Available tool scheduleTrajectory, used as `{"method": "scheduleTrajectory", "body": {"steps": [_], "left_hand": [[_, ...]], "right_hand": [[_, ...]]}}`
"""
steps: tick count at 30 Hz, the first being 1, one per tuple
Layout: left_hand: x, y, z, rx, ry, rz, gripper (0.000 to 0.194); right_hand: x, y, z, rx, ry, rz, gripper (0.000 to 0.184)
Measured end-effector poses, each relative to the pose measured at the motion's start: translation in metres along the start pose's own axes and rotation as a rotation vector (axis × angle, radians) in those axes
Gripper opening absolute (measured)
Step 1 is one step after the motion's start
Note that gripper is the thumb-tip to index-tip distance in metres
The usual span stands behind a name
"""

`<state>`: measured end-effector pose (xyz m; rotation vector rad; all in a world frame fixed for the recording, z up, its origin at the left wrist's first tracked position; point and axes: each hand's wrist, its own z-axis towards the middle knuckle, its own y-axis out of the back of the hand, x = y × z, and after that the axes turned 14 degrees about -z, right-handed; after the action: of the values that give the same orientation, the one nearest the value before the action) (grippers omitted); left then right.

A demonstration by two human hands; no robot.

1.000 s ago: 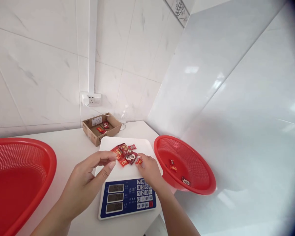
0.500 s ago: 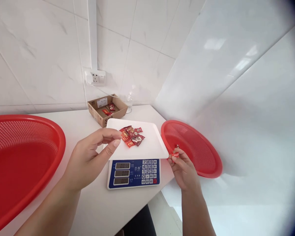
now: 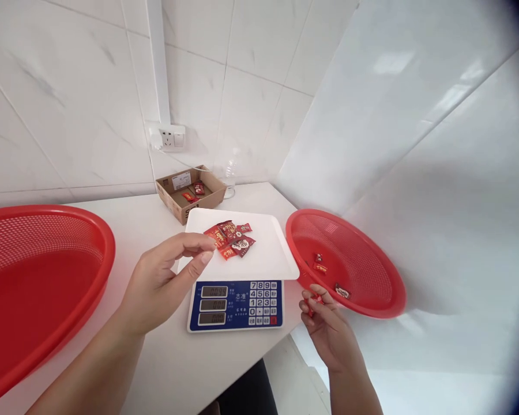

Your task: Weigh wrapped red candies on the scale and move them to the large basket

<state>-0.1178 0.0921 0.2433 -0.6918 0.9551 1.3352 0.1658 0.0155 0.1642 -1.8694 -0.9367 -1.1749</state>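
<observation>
Small red wrapped candies lie in a loose heap [image 3: 229, 239] on the white platform of a blue-faced digital scale [image 3: 236, 305]. My left hand [image 3: 168, 282] hovers at the heap's left edge, its thumb and fingertips close together, with nothing visible between them. My right hand [image 3: 328, 328] is below the front rim of a red mesh basket [image 3: 346, 262], pinching a small red candy [image 3: 315, 304]. Several candies [image 3: 320, 264] lie inside that basket.
A larger red basket [image 3: 106, 248] fills the left side of the white counter [image 3: 168, 360]. At the back stand a cardboard tray [image 3: 166, 202] holding a few candies and a clear plastic bottle [image 3: 230, 173]. Tiled walls rise behind, with a socket [image 3: 172, 138].
My right hand has taken a small candy from the heap, moved right to the basket's rim, then dropped slightly lower. My left hand has stayed by the heap.
</observation>
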Motion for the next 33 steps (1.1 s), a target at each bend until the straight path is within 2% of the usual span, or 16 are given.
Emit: {"method": "scheduleTrajectory", "body": {"steps": [5,13,15,17,21,26,33], "left_hand": [[0.008,-0.001,0.002,-0.023,0.061,0.049,0.017],[0.033,0.002,-0.013,0.072,0.264,0.322,0.028],[0.042,0.004,-0.018,0.109,0.242,0.409,0.030],[0.052,0.005,-0.020,0.173,0.158,0.509,0.033],[0.064,0.003,-0.017,0.369,0.038,0.671,0.043],[0.075,-0.013,-0.003,0.523,0.042,0.741,0.055],[0.079,-0.032,0.001,0.587,0.092,0.707,0.058]], "right_hand": [[-0.003,0.007,0.003,0.037,-0.023,-0.027,0.039],[0.001,0.005,0.013,0.090,-0.008,-0.086,0.037],[0.002,0.003,0.016,0.109,0.001,-0.104,0.036],[0.002,0.001,0.019,0.130,0.010,-0.119,0.035],[0.001,0.000,0.023,0.177,0.032,-0.157,0.032],[0.000,-0.004,0.021,0.205,0.059,-0.215,0.031],[-0.003,0.001,0.017,0.232,0.055,-0.269,0.032]]}}
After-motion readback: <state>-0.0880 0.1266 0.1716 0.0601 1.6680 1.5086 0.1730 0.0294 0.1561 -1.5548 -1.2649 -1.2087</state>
